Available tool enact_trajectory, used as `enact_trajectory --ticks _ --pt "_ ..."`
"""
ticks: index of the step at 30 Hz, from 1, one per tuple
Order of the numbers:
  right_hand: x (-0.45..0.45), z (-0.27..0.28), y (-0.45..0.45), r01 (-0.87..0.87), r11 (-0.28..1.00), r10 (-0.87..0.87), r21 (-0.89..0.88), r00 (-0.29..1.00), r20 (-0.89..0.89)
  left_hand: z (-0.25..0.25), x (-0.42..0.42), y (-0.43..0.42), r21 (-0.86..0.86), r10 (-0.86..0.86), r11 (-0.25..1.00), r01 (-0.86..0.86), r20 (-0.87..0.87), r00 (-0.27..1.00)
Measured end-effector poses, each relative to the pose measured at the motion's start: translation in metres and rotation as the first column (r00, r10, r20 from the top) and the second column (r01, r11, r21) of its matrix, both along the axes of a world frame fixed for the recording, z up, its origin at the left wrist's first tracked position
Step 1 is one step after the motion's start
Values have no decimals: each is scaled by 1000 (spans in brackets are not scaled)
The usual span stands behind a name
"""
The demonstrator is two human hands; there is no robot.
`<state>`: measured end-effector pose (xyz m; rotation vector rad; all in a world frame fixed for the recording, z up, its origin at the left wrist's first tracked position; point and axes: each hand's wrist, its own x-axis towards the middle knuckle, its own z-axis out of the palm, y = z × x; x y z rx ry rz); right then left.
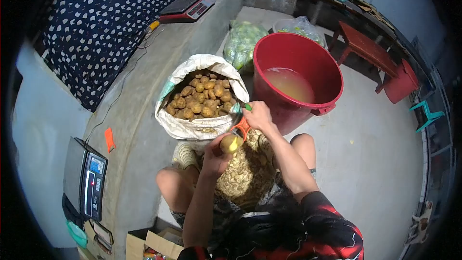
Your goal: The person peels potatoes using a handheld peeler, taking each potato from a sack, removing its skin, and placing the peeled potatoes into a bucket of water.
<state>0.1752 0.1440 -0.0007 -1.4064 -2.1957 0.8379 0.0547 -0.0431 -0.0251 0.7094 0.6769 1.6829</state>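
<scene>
My left hand (215, 158) is closed round a potato (230, 144), which shows a pale yellow peeled strip on its brown skin. My right hand (259, 116) grips a peeler (242, 126) with an orange head and a bit of green handle showing. The peeler's head is right beside the potato; whether the blade touches it I cannot tell. Below both hands lies a heap of potato peelings (243, 175) between my legs. Just beyond my hands stands an open white sack (168, 120) full of unpeeled potatoes (204, 94).
A large red tub (269, 110) with cloudy liquid stands to the right of the sack. Behind it are bags of green produce (243, 43). On the left ledge are a scale (94, 183) and an orange tool (109, 139). A red bench (368, 48) stands at the right.
</scene>
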Motion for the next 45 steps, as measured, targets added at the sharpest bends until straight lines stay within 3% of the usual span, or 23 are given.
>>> enact_trajectory --ticks 3,5,7,9,12,14,18,19,20,23,25,27,31,33,34,35,37,39,41,42,43,44,45 --pt "4 2 8 15 999 -17 -32 998 -60 15 -7 -14 36 -64 997 63 35 997" --pt "0 11 1 -41 996 30 -80 990 -140 4 -8 -8 -72 102 992 -99 32 994" --pt "-5 20 -13 -89 996 88 -1 988 -130 -15 -13 -3 -47 107 993 -104 71 992" --pt "-9 24 -22 -84 995 89 58 992 -87 -9 -10 0 -97 78 991 -88 -96 992" --pt "-9 26 -28 -9 988 20 152 997 -72 -9 -6 1 -127 110 983 -130 -155 982" --pt "-7 37 -34 -81 968 83 236 997 3 -10 -6 0 -122 115 983 -139 -184 976" --pt "-6 14 -10 -29 995 34 99 998 -57 -5 -7 -8 -49 8 999 -21 -252 968" --pt "-2 16 -6 14 995 -17 102 999 28 0 -7 -9 -4 -16 1000 16 -264 964" --pt "-1 13 -1 42 998 -41 40 999 -20 7 -7 -11 46 -147 988 144 59 987" --pt "-5 31 -16 -37 999 36 -8 995 -94 -9 -4 -6 -16 49 999 -49 12 999" --pt "-9 44 -34 -94 955 101 283 995 -10 -4 0 0 15 99 995 -98 -53 994" --pt "-4 42 -25 -57 984 69 167 995 -69 1 3 -2 88 44 995 -38 -73 996" --pt "-4 30 -10 89 993 -83 77 994 -75 -5 -1 -3 104 -134 988 117 166 977" --pt "-5 43 -25 -29 997 36 65 994 -105 -12 1 -2 34 -17 999 12 134 991" --pt "-6 52 -35 -95 968 97 232 995 1 -10 1 -2 27 20 999 -20 4 1000" --pt "-6 51 -31 -99 968 100 231 995 7 -7 2 -3 21 56 998 -53 -125 991" --pt "-5 42 -19 22 997 -16 72 997 -80 -2 3 -7 17 4 1000 -2 -74 997" --pt "-3 31 -9 76 987 -71 144 997 -43 1 1 -7 111 -168 983 147 212 963" --pt "-3 36 -14 57 998 -54 38 996 -76 -1 4 -4 150 -79 987 51 186 979" --pt "-5 46 -23 -21 998 24 58 999 -47 -1 6 -3 79 9 997 -20 132 991" --pt "-6 60 -39 -82 970 92 228 995 -32 -2 7 -2 10 95 995 -96 75 993" --pt "-6 57 -36 -75 966 84 246 996 -28 -9 7 -1 35 136 990 -134 -57 989" --pt "-6 52 -31 -68 964 76 259 997 -24 -9 6 -3 28 139 990 -137 -51 989"
